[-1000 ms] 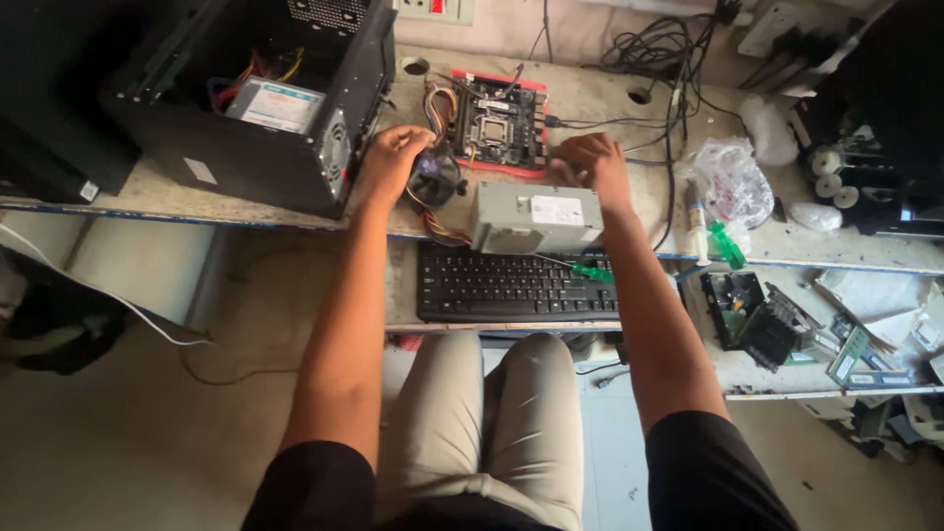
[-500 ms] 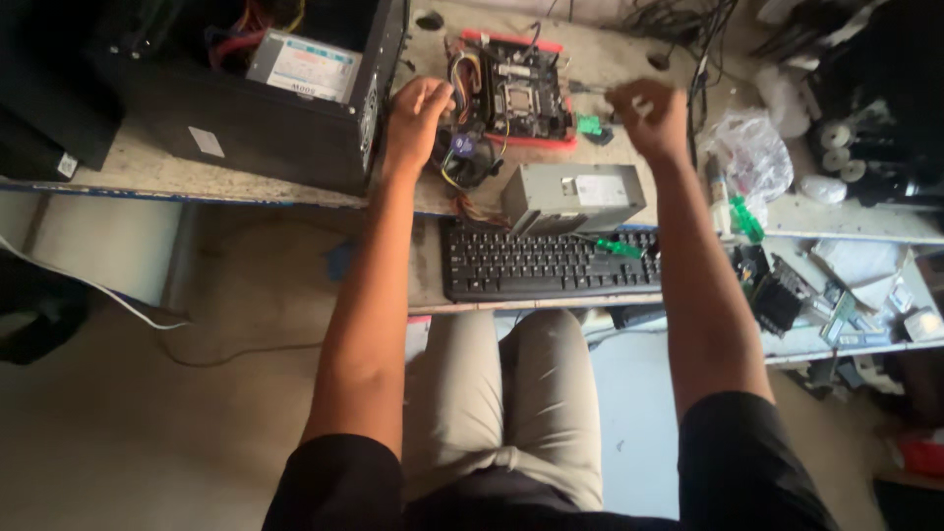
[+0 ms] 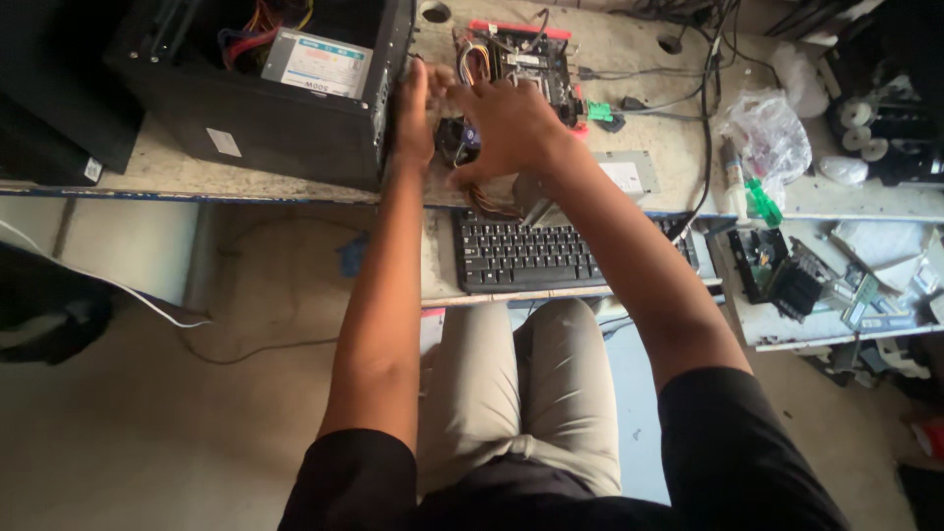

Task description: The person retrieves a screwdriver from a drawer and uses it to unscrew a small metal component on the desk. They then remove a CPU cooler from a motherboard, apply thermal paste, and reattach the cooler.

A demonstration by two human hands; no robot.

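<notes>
The right hand has swung in from 3 o'clock to join the left hand, both loosely spread around the dark fan just below the motherboard on the desk.

White label inside black case

You have one view only, from the camera on your head. It looks steeply down past your lap and both arms to the bench at the far edge, with the floor near and left. The keyboard sits mid-frame, fairly close.
</notes>
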